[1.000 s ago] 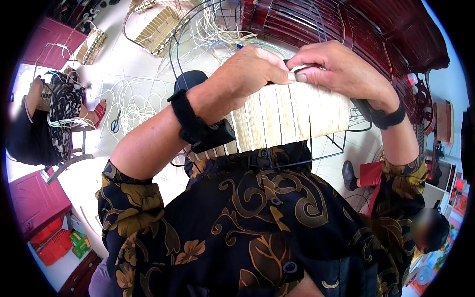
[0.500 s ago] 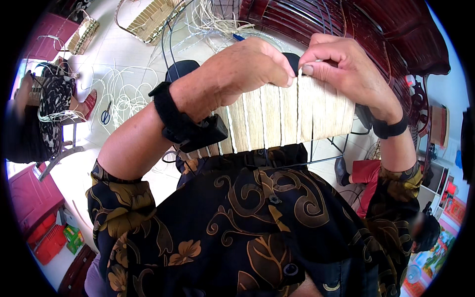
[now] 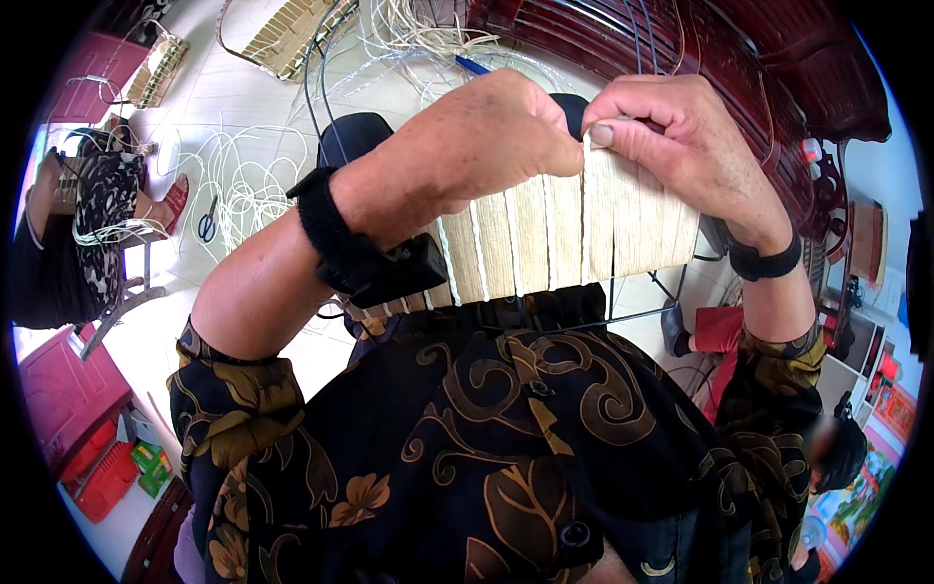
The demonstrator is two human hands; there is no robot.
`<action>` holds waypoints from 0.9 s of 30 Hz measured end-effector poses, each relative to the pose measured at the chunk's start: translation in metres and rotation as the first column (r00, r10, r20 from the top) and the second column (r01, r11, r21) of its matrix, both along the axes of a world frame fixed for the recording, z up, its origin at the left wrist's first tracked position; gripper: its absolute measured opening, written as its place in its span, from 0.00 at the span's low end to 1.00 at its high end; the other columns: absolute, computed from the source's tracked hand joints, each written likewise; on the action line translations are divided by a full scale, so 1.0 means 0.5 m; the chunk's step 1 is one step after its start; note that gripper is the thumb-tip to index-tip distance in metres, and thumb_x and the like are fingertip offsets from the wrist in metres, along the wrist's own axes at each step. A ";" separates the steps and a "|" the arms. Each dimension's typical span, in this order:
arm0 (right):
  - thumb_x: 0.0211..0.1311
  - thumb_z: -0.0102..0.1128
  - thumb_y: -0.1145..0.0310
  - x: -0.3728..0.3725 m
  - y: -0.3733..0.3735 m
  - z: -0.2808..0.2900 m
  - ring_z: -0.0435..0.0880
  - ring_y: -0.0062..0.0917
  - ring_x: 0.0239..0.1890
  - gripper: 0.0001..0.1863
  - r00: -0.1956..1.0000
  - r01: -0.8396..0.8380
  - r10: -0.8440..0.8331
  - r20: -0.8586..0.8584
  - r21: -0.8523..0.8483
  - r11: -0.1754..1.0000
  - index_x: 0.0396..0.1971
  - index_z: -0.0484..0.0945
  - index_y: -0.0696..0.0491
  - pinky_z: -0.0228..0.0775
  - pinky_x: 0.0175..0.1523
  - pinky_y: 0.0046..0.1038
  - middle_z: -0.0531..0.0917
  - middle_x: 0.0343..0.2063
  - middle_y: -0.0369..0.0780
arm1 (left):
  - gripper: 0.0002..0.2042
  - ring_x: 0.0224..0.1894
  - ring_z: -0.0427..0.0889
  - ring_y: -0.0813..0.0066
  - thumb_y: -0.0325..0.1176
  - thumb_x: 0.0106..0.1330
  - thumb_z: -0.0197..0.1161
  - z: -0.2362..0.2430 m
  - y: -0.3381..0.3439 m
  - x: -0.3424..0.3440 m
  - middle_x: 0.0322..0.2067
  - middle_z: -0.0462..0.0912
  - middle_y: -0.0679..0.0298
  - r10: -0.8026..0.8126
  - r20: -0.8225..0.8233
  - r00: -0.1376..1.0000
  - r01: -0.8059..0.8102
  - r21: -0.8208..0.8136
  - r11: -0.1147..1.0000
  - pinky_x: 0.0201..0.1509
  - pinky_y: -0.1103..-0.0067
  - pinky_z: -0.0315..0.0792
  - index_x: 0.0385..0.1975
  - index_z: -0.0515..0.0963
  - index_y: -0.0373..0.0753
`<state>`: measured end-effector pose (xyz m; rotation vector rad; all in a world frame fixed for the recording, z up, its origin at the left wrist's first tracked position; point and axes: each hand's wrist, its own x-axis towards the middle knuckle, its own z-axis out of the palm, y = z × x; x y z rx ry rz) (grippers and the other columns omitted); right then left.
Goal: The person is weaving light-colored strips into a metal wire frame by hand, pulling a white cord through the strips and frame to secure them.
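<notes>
Our right hand (image 3: 671, 136) pinches a pale strand (image 3: 587, 146) between thumb and forefinger at the upper edge of a light woven panel (image 3: 647, 224), held before our patterned shirt. Our left hand (image 3: 496, 127) curls just beside it; we cannot tell its hold. Beyond, scissors (image 3: 207, 224) and loose cords (image 3: 248, 190) lie on tile, a woven basket (image 3: 295, 41) farther off.

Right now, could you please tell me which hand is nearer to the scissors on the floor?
Left. The left hand is up and right of the scissors; the right hand is farther right.
</notes>
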<state>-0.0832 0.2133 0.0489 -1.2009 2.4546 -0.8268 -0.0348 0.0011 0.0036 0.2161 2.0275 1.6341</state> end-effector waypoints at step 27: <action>0.52 0.65 0.70 0.002 -0.009 0.000 0.76 0.27 0.21 0.07 0.994 -0.106 0.105 -0.024 -0.026 0.994 0.29 0.85 0.58 0.69 0.30 0.28 0.80 0.19 0.41 | 0.07 0.26 0.74 0.88 0.30 0.66 0.64 -0.010 -0.003 0.021 0.23 0.80 0.71 0.168 0.004 0.986 -0.166 0.182 0.969 0.31 0.86 0.66 0.27 0.82 0.35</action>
